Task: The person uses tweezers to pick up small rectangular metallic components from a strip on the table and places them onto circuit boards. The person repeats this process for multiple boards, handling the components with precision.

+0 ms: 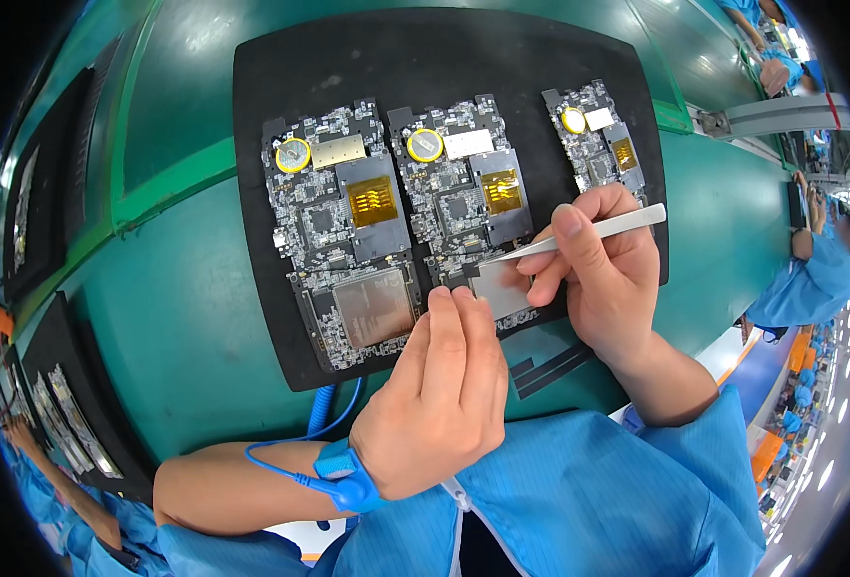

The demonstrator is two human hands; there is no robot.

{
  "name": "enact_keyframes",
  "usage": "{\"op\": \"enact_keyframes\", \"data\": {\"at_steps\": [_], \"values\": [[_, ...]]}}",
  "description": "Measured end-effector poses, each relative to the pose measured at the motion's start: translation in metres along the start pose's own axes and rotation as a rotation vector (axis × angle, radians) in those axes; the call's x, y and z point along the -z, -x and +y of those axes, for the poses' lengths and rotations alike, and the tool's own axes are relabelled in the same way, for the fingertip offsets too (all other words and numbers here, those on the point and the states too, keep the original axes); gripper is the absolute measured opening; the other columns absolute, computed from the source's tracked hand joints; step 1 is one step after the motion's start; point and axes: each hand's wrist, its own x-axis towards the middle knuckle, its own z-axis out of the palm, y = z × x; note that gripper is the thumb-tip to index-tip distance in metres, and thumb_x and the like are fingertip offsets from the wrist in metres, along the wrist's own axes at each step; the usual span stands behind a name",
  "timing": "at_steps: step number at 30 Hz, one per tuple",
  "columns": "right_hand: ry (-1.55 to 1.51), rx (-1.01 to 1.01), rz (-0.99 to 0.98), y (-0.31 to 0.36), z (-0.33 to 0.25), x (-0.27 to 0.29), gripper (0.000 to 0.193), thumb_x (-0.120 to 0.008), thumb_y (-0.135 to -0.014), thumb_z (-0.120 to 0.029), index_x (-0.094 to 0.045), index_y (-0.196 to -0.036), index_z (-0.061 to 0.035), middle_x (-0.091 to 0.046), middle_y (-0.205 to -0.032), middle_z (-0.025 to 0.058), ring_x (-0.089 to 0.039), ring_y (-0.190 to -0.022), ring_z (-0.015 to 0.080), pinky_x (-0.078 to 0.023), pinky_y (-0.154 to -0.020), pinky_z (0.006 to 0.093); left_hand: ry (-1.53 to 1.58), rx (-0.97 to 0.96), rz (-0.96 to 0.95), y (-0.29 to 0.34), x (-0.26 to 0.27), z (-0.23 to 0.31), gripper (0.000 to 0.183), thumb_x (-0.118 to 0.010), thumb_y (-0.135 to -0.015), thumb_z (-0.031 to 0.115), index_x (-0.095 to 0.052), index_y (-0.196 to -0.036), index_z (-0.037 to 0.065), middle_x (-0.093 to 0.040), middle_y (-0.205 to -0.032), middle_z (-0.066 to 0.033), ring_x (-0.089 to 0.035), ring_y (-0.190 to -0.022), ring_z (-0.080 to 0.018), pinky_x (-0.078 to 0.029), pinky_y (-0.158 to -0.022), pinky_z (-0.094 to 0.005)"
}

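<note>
The tweezers (627,223) are pinched in my right hand (612,264), slim and silver. Their tips touch down on the middle circuit board (456,209), beside a small black strip (459,275). My left hand (439,394) is closed, its fingertips pressed together on the lower part of that board near the strip; what lies under them is hidden. This board carries a yellow-rimmed coin cell (425,145), amber tape (502,191) and a silver plate (504,291) partly covered by my fingers. A similar circuit board (321,221) lies to the left.
Beneath the boards lies a black mat (434,58) on the green bench (203,317). Another circuit board (586,144) sits at the right. Black strips (550,371) are near the front edge. A blue coiled cord (322,409) hangs by my left wristband (348,476). Co-workers sit on both sides.
</note>
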Motion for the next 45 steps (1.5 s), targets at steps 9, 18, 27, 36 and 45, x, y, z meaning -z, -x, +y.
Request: {"op": "enact_keyframes", "data": {"at_steps": [9, 18, 27, 36, 45], "values": [[0.018, 0.013, -0.008, 0.000, 0.001, 0.002, 0.019, -0.055, -0.095, -0.016, -0.043, -0.093, -0.0008, -0.064, -0.069, 0.0111, -0.062, -0.055, 0.0095, -0.050, -0.049, 0.0184, 0.012, 0.003, -0.011, -0.001, 0.001, 0.000, 0.028, -0.065, -0.075, 0.007, -0.064, -0.096, -0.010, -0.061, -0.103, -0.0244, -0.060, -0.095, -0.0352, -0.055, -0.075, -0.0366], [0.040, 0.032, 0.011, 0.002, 0.002, -0.001, 0.019, -0.057, -0.094, -0.015, -0.044, -0.092, -0.0007, -0.064, -0.068, 0.0094, -0.062, -0.055, 0.0082, -0.050, -0.049, 0.0182, 0.162, 0.110, 0.067, -0.007, -0.003, -0.004, 0.021, -0.066, -0.068, 0.002, -0.060, -0.087, -0.006, -0.059, -0.105, -0.0232, -0.059, -0.090, -0.0319, -0.053, -0.072, -0.0364], [0.609, 0.647, -0.168, 0.017, 0.004, 0.006, 0.009, -0.067, -0.082, 0.002, -0.058, -0.084, 0.0042, -0.066, -0.076, 0.0135, -0.064, -0.058, 0.0170, -0.051, -0.051, 0.0250, 0.351, 0.154, -0.062, -0.006, 0.009, -0.010, 0.034, -0.068, -0.068, 0.007, -0.061, -0.097, -0.009, -0.055, -0.113, -0.0250, -0.055, -0.101, -0.0353, -0.051, -0.080, -0.0386], [0.513, 0.788, -0.234, 0.010, 0.031, 0.009, 0.019, -0.069, -0.081, 0.001, -0.053, -0.091, 0.0026, -0.065, -0.074, 0.0116, -0.065, -0.060, 0.0177, -0.051, -0.052, 0.0257, 0.030, 0.043, -0.124, 0.004, 0.006, 0.007, 0.044, -0.063, -0.075, 0.015, -0.059, -0.108, -0.013, -0.055, -0.115, -0.0265, -0.053, -0.110, -0.0383, -0.051, -0.088, -0.0400], [0.275, 0.566, -0.121, 0.036, -0.006, 0.016, 0.014, -0.059, -0.090, -0.002, -0.046, -0.093, 0.0036, -0.064, -0.081, 0.0150, -0.064, -0.063, 0.0109, -0.050, -0.053, 0.0211, 0.059, 0.077, -0.076, 0.004, 0.009, 0.009, 0.050, -0.068, -0.070, 0.013, -0.057, -0.111, -0.012, -0.054, -0.117, -0.0263, -0.054, -0.107, -0.0374, -0.048, -0.085, -0.0416]]}}
